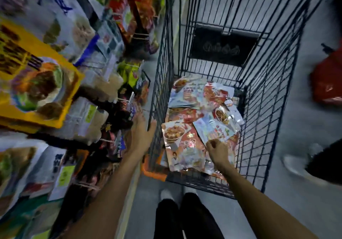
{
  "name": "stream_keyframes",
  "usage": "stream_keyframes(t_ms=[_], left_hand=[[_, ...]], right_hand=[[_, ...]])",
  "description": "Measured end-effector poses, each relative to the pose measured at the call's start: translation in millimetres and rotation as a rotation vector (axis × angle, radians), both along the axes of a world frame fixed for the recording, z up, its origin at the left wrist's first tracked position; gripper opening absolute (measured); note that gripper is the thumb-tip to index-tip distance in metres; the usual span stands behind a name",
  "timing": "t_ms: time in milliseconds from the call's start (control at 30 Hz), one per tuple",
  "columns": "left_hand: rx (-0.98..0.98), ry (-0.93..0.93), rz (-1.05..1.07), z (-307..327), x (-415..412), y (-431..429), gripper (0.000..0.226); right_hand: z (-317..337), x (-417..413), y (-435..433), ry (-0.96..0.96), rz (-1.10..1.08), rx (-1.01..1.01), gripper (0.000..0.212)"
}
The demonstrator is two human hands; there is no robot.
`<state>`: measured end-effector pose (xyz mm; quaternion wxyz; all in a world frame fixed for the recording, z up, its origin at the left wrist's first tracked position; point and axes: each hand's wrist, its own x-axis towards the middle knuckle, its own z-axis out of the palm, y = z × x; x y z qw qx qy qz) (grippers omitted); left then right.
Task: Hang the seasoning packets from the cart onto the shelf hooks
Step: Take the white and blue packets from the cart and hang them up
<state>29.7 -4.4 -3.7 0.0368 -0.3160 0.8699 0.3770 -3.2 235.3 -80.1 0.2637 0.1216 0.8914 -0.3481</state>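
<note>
1. Left hand [140, 133], centre-left, rested flat-fingered on the cart [161, 72] wall.
2. Seasoning packets [183, 144] lay piled on the cart floor, centre frame.
3. Right hand [217, 150] pinched a pale packet [212, 129]; glossy overlapping film risked slipping or dragging neighbours.

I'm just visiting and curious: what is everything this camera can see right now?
Cart: one, black wire, centre, on the floor.
Packets: a pile, count unclear, mostly red and silver, on the cart's bottom.
Pale packet: one, white-blue, atop the pile.
Shelf goods: many, mixed colours, blurred, left.
Red bag: one, right edge.
Orange thing: one, at the cart's near left corner; cannot identify.
Shoe: one, pale, another person's, right.
Legs: two, black trousers, bottom.
Left hand: fingers straight, against the cart's left wall.
Right hand: inside the cart, pinching the pale packet.
</note>
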Motion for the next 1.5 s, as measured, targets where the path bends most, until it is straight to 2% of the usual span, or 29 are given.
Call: stream_keyframes(t_ms=[100,167,300,433,467,567,600,667,733,767,867,967,1033,1100,1167,1233,1333,1400,1467,1500], left_hand=[[0.025,0.050,-0.013,-14.8,-19.7,-6.0,0.051],[0.012,0.063,-0.042,-21.9,-31.3,-9.1,0.046],[-0.045,0.085,-0.083,-29.9,-44.7,-10.0,0.044],[-0.086,0.087,-0.091,-35.3,-46.2,-12.7,0.043],[-0.090,0.092,-0.095,-36.2,-46.5,-13.1,0.043],[-0.118,0.109,-0.107,-37.6,-46.9,-11.9,0.041],[-0.135,0.114,-0.113,-37.6,-46.9,-11.6,0.040],[-0.159,0.122,-0.129,-36.8,-47.1,-11.8,0.039],[-0.161,0.120,-0.157,-34.5,-47.0,-12.7,0.037],[-0.160,0.125,-0.170,-33.1,-46.3,-13.2,0.036],[-0.179,0.155,-0.198,-28.9,-44.6,-14.2,0.033],[-0.213,0.169,-0.209,-26.8,-43.6,-15.8,0.029],[-0.209,0.163,-0.211,-25.0,-43.6,-17.7,0.028],[-0.204,0.134,-0.224,-21.9,-44.4,-19.8,0.031],[-0.207,0.102,-0.217,-14.1,-44.2,-21.3,0.033],[-0.258,0.155,-0.207,-0.4,-43.9,-21.5,0.034],[-0.284,0.336,-0.254,24.3,-51.0,-14.7,0.031],[-0.083,0.350,-0.251,41.7,-61.5,-4.9,0.035],[0.304,0.234,-0.216,60.0,-74.4,5.3,0.036],[0.497,0.164,-0.204,66.2,-79.8,8.3,0.028]], right_hand=[[-28.0,-15.9,4.6,-0.074,-0.250,-0.043,0.019],[-48.8,-25.4,10.0,-0.149,-0.398,-0.061,0.036],[-76.0,-41.6,12.5,-0.214,-0.636,-0.121,0.047],[-88.4,-53.2,8.8,-0.312,-0.884,-0.484,0.020],[-89.9,-56.3,8.9,-0.350,-0.893,-0.489,0.023],[-94.4,-65.8,10.1,-0.304,-0.873,-0.262,0.059],[-91.9,-68.5,9.1,-0.301,-0.900,-0.239,0.062],[-89.5,-74.5,4.5,-0.353,-0.972,-0.324,0.051],[-92.1,-77.5,3.5,-0.442,-1.027,-0.458,0.025],[-91.1,-77.6,2.9,-0.455,-1.027,-0.506,0.014],[-86.9,-77.7,6.7,-0.388,-1.036,-0.613,0.019],[-74.2,-76.7,11.9,-0.302,-1.023,-0.710,0.013],[-59.5,-75.2,14.1,-0.218,-1.031,-0.648,0.006],[-46.0,-71.5,20.0,-0.119,-0.993,-0.557,0.023],[-26.9,-64.9,25.2,-0.073,-0.909,-0.531,0.030],[-4.8,-57.2,30.1,-0.086,-0.805,-0.591,0.033],[39.0,-48.5,27.4,-0.116,-0.649,-0.773,0.030],[68.7,-44.0,18.0,-0.136,-0.553,-0.893,0.028],[93.1,-40.0,4.7,-0.172,-0.452,-0.991,0.031],[102.8,-38.8,-3.0,-0.194,-0.404,-1.033,0.032]])
